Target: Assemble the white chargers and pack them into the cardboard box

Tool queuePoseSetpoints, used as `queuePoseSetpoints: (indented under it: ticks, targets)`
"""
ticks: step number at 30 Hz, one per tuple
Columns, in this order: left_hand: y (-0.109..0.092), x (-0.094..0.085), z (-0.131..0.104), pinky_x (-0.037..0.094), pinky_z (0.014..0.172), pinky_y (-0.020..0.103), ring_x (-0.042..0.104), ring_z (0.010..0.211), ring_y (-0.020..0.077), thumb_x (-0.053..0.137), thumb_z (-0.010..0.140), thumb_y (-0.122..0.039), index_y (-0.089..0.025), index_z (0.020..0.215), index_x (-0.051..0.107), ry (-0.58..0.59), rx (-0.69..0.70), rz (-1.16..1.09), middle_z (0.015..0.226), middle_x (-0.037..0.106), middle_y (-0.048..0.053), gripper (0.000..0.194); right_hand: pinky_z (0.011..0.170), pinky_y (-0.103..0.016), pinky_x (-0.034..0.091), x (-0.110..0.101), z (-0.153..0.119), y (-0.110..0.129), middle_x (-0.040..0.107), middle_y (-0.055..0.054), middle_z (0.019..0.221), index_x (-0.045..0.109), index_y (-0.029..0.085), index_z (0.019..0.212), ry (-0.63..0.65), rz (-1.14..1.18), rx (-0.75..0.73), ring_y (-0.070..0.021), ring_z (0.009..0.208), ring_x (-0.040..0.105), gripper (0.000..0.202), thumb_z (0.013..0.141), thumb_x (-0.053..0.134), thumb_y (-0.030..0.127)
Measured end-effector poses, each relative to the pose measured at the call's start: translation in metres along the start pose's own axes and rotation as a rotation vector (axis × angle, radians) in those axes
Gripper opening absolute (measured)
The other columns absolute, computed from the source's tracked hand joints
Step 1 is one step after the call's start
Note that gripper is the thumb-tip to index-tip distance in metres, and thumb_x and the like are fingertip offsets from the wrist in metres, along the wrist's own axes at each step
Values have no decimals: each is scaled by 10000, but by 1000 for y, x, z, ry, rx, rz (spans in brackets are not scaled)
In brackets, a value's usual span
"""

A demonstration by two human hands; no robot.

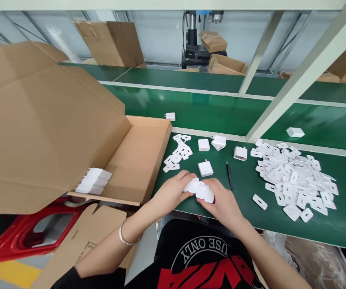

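Note:
Near the front edge of the green table, my left hand and my right hand grip a short row of white chargers from its two ends. Just behind them lies a white charger, with more chargers further back. To the left is a group of small white plates with slots. A large heap of similar plates spreads over the right side. Black tweezers lie right of my right hand. Several white chargers stand in the open cardboard box on the left.
The box's raised lid fills the left. A pale metal post slants down to the table at the right. Behind runs a green conveyor surface with loose chargers on it. A red stool is at the lower left.

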State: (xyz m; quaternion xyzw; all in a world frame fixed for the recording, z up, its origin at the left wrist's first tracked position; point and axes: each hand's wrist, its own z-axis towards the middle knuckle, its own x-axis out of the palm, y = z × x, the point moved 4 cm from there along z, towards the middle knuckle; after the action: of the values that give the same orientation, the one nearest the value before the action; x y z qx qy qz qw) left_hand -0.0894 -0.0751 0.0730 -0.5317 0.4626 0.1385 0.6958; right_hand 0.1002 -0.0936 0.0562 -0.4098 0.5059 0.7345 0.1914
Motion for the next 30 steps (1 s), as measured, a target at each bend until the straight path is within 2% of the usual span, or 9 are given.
queuePoseSetpoints:
  ticks: [4, 6, 8, 11, 15, 19, 22, 26, 30]
  targets:
    - [9, -68, -28, 589, 965, 400, 655, 1198, 267, 613, 989, -225, -268, 1417, 528, -330, -49, 137, 1385, 538, 105, 439, 759, -375, 555, -20, 71, 50, 649, -106, 1292, 538, 238, 1343, -10, -53, -300, -282, 1051, 690, 415, 967, 683, 335]
    - [24, -106, -45, 595, 928, 393, 672, 1126, 262, 639, 982, -276, -259, 1426, 551, -465, -148, 246, 1367, 512, 116, 454, 721, -344, 510, -19, 120, 80, 617, -111, 1321, 548, 233, 1354, 35, -64, -413, -270, 1010, 679, 445, 956, 708, 350]
    - [48, -139, -58, 601, 855, 386, 690, 962, 237, 681, 954, -325, -241, 1415, 582, -534, -293, 335, 1297, 520, 112, 479, 699, -313, 451, -6, 170, 107, 610, -99, 1282, 574, 226, 1338, 97, -56, -478, -247, 944, 664, 447, 936, 739, 332]
    - [96, -168, -68, 591, 804, 371, 674, 808, 210, 714, 922, -369, -200, 1394, 611, -507, -504, 370, 1189, 557, 97, 511, 698, -284, 384, 33, 235, 137, 605, -83, 1218, 618, 228, 1297, 260, -46, -558, -219, 893, 630, 430, 906, 774, 312]
    - [155, -174, -69, 562, 894, 360, 689, 932, 254, 698, 922, -389, -130, 1388, 615, -387, -671, 356, 1188, 614, 135, 540, 713, -280, 387, 92, 289, 150, 620, -81, 1200, 640, 204, 1282, 491, -18, -565, -214, 921, 615, 434, 875, 786, 244]
    - [190, -162, -70, 547, 913, 384, 672, 1074, 316, 610, 962, -431, -134, 1369, 618, -270, -721, 489, 1208, 658, 169, 504, 758, -292, 447, 132, 304, 148, 654, -73, 1192, 675, 195, 1231, 570, 11, -553, -236, 1013, 637, 418, 834, 803, 176]
    - [199, -153, -76, 532, 933, 454, 645, 1121, 383, 582, 962, -422, -126, 1250, 665, -190, -734, 659, 1149, 683, 212, 421, 891, -325, 491, 150, 302, 149, 599, -96, 1360, 607, 208, 1367, 538, 33, -530, -246, 1133, 631, 554, 845, 766, 116]
    - [194, -150, -79, 498, 960, 545, 573, 1222, 488, 635, 926, -458, -54, 1230, 642, -246, -707, 790, 1224, 625, 306, 505, 950, -412, 526, 155, 293, 152, 485, -202, 1477, 369, 168, 1569, 370, 37, -304, -295, 1188, 627, 776, 884, 733, 162]
    - [185, -143, -56, 400, 1118, 579, 460, 1411, 484, 620, 931, -442, -44, 1460, 499, -313, -499, 796, 1481, 514, 316, 673, 904, -447, 533, 137, 253, 151, 548, -262, 1380, 459, 66, 1453, 279, -30, -179, -350, 1164, 635, 574, 930, 671, 172]
